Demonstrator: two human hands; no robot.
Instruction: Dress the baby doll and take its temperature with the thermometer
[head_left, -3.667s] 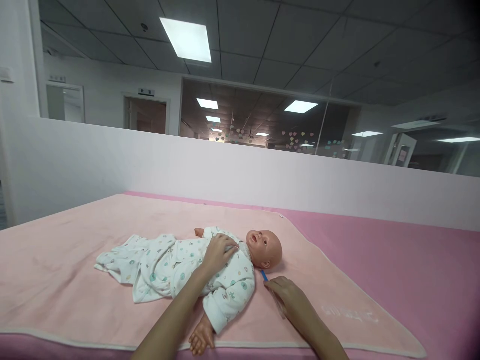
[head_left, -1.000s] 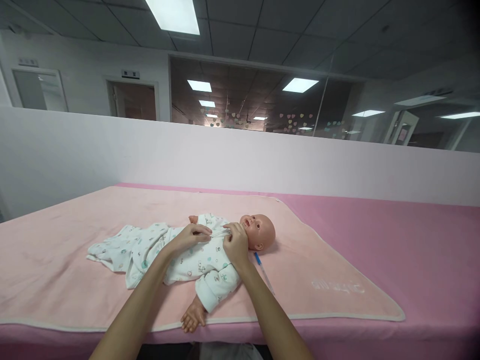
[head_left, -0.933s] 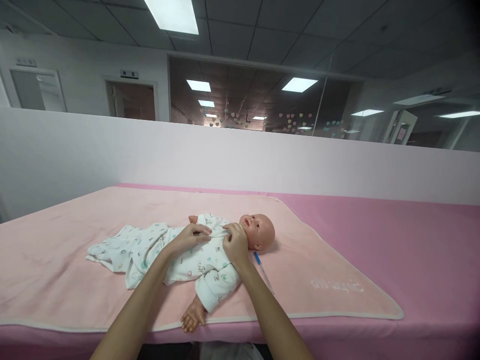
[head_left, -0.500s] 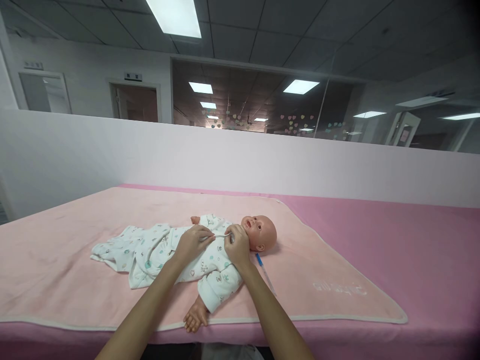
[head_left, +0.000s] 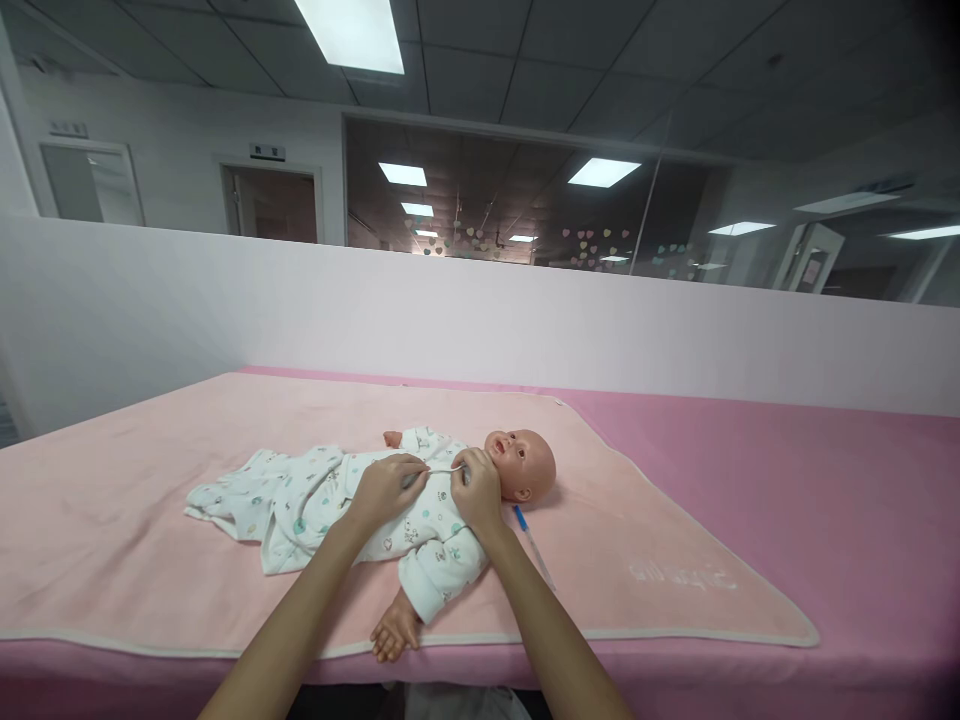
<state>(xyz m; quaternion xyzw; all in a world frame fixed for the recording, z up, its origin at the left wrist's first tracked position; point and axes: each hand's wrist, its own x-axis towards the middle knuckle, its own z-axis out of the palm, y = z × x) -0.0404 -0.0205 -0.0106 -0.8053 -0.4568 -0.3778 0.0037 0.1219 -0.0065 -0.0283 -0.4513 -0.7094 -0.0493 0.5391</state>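
One doll (head_left: 420, 525) on its back on the peach blanket (head_left: 675, 520); head (head_left: 525, 465) pts R, gown hem (head_left: 204, 503) L, long axis approx. L–R; L hand (head_left: 386, 487) & R hand (head_left: 476, 490) at chest, fingers narrow, pinching white strip (head_left: 442, 470) btwn them; blue-tipped stick (head_left: 521, 520) nr head, slanting twd front edge.

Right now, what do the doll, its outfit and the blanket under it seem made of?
The doll looks like smooth vinyl or plastic, judging by faint highlights. Its outfit seems matte cotton, given soft folds. The blanket is perhaps fleece, matte and lightly creased, its texture too fine to tell.
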